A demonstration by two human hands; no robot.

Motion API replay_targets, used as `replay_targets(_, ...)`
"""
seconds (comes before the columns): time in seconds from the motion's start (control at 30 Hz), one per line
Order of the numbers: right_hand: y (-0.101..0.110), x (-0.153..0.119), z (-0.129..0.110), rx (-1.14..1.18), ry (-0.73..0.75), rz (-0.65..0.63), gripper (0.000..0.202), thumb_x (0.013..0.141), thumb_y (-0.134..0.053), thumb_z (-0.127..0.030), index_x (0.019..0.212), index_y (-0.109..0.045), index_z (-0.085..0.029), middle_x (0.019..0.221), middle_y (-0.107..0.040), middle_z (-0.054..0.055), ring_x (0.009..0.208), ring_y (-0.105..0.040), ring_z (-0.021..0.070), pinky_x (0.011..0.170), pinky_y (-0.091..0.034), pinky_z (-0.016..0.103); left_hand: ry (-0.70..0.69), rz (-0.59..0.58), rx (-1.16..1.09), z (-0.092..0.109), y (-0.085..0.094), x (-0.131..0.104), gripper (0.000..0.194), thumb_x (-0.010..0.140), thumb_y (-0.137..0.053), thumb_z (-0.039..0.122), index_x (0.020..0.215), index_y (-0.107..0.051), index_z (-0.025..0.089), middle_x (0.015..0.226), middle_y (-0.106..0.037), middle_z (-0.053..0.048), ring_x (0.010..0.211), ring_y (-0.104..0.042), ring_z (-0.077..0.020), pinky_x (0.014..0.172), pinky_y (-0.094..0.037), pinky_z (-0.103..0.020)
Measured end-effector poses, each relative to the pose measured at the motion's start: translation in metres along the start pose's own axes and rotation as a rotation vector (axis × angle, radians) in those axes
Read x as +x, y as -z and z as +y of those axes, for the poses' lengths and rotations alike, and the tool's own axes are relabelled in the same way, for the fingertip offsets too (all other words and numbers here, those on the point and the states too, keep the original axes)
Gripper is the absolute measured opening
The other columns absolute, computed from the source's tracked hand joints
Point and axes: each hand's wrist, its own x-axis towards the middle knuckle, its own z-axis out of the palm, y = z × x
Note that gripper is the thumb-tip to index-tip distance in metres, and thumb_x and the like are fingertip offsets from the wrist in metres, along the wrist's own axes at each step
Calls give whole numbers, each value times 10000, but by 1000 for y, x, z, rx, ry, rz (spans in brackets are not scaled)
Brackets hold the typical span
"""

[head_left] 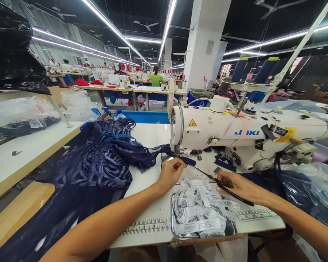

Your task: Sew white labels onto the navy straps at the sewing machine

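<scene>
My left hand (171, 174) is closed in a pinch beside the needle area of a white sewing machine (207, 125); whatever is between the fingertips is too small to make out. My right hand (236, 185) grips dark scissors (211, 177), whose blades point left toward the left fingertips. A navy lace garment (101, 163) lies to the left, with one narrow part running to the machine's presser area. Just beyond the left fingertips is a small navy fabric piece (188, 161). Below both hands, a metal tray (173, 227) holds a heap of white printed labels (198, 209).
More navy scraps (224, 162) lie under the machine arm. Clear plastic bags (314, 189) with dark fabric are at the right. A side table (30, 153) and a cardboard piece (24, 207) stand left. Thread cones (265, 71) rise behind the machine. Other people work farther back.
</scene>
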Motion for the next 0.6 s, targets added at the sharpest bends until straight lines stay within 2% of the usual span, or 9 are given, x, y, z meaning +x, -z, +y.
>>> replay_targets(0.07,2,-2,6,-4,-18,30,329,678,-582,-481,656,-403,-205,546,-356,-58,527,-330,106,494,-283,247,45,-11,-42,7,0,-5,125,732,-488,161,609,-508,152,494,-435,52,457,-383,-70,455,-321,-186)
replay_targets(0.13,4,-7,12,29,-29,70,336,664,-593,-484,645,-406,-205,550,-356,-57,536,-341,107,500,-301,247,17,-100,-74,23,0,-17,150,762,-455,175,612,-461,164,484,-373,62,430,-328,-64,406,-272,-178)
replay_targets(0.2,5,-15,11,110,-52,69,359,649,-605,-490,631,-385,-207,543,-349,-63,520,-339,100,481,-300,238,-148,-253,-90,45,0,-34,149,787,-427,168,639,-450,173,498,-372,56,438,-335,-68,406,-282,-183)
replay_targets(0.27,5,-24,3,198,-90,17,369,656,-599,-489,630,-360,-208,537,-364,-68,477,-317,81,443,-270,226,-382,-360,-89,68,0,-51,129,767,-428,122,651,-443,177,520,-412,41,471,-385,-80,471,-351,-204)
replay_targets(0.37,2,-36,-22,309,-97,-74,338,705,-552,-492,685,-381,-201,598,-491,-46,414,-296,52,424,-257,225,-626,-452,-49,88,-4,-66,150,780,-399,87,675,-435,188,557,-485,11,524,-455,-109,574,-417,-236)
replay_targets(0.5,-7,-43,-55,491,-35,-71,361,709,-548,-524,772,-422,-192,794,-596,26,424,-388,57,442,-324,234,-891,-591,106,91,-19,-70,129,761,-450,107,676,-449,204,608,-549,-23,599,-518,-153,644,-445,-267)
replay_targets(0.6,-16,-43,-64,603,-56,23,343,691,-582,-500,753,-436,-196,696,-555,-6,461,-400,70,439,-327,218,-1018,-636,263,89,-28,-69,111,696,-505,90,649,-474,186,634,-556,-32,621,-525,-162,635,-440,-282)
